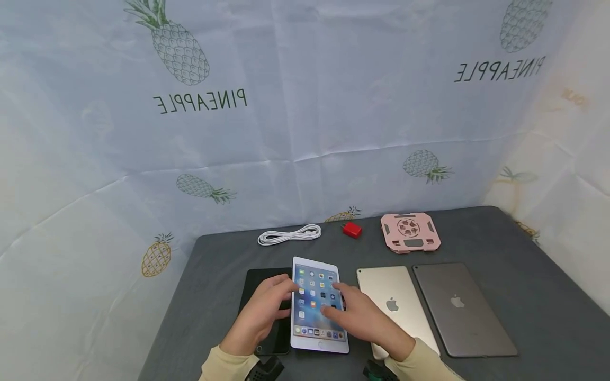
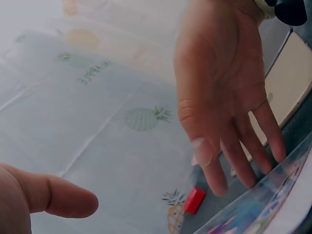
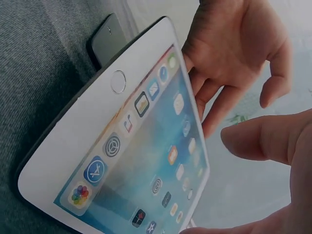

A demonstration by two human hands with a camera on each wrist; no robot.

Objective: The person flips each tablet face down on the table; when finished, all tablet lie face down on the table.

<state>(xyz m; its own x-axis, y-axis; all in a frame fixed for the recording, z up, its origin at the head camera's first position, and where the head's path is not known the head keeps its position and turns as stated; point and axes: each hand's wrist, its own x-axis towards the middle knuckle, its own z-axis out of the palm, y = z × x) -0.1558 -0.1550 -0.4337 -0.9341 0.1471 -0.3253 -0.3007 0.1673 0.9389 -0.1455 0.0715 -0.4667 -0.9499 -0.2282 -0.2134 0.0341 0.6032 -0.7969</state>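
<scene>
A white tablet point(image 1: 319, 307) with its screen lit and app icons showing lies in front of me, its near end toward me. My left hand point(image 1: 264, 309) is at its left edge, fingers loosely extended, the thumb held apart over the border. Over the screen's right side is my right hand point(image 1: 359, 313), thumb above the icons and fingers reaching past the right edge. In the left wrist view the right hand's fingers point(image 2: 253, 170) are nearly straight. Under my left hand lies a black tablet point(image 1: 276, 338), partly hidden by that hand and the white tablet.
To the right lie a gold tablet point(image 1: 393, 296) and a grey tablet point(image 1: 464, 312), both back up. Along the back are a coiled white cable point(image 1: 289, 234), a red charger plug point(image 1: 352, 230) and a pink stand point(image 1: 411, 233). A pineapple-print curtain point(image 1: 305, 106) hangs behind the dark table point(image 1: 186, 317).
</scene>
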